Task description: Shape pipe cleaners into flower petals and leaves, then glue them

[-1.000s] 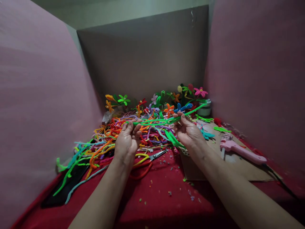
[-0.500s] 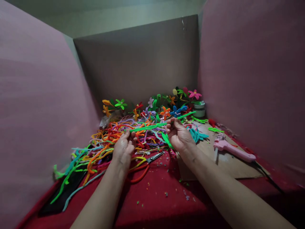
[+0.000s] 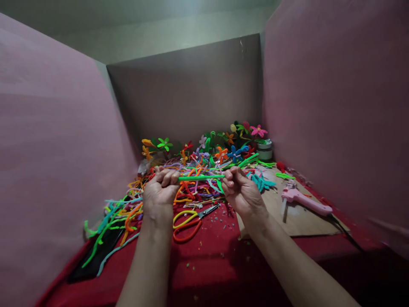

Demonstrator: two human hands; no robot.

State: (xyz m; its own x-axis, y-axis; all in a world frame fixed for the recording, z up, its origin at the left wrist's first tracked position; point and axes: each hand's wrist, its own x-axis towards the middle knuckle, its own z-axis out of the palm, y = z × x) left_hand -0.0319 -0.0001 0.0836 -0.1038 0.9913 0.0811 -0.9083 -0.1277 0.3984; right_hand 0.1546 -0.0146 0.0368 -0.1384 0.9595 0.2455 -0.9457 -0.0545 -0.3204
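Bright green pipe cleaners stretch level between my two hands, above a tangle of multicoloured pipe cleaners. My left hand is closed around their left end, the fingers curled over it. With fingertips and thumb pinched, my right hand grips them further right, and green ends stick out beyond it toward the upper right. Below and between the wrists, scissors with one yellow and one red handle lie on the red cloth. Teal pipe-cleaner pieces lie just right of my right hand.
A pink glue gun with a black cord rests on a cardboard sheet at right. Pipe-cleaner flowers stand along the back, near a small white pot. A black flat object lies at left. Pink panels flank both sides.
My left hand has turned and wrapped its fingers over the green pipe cleaners. The strands between the hands are now more level and shorter. The view has shifted slightly.
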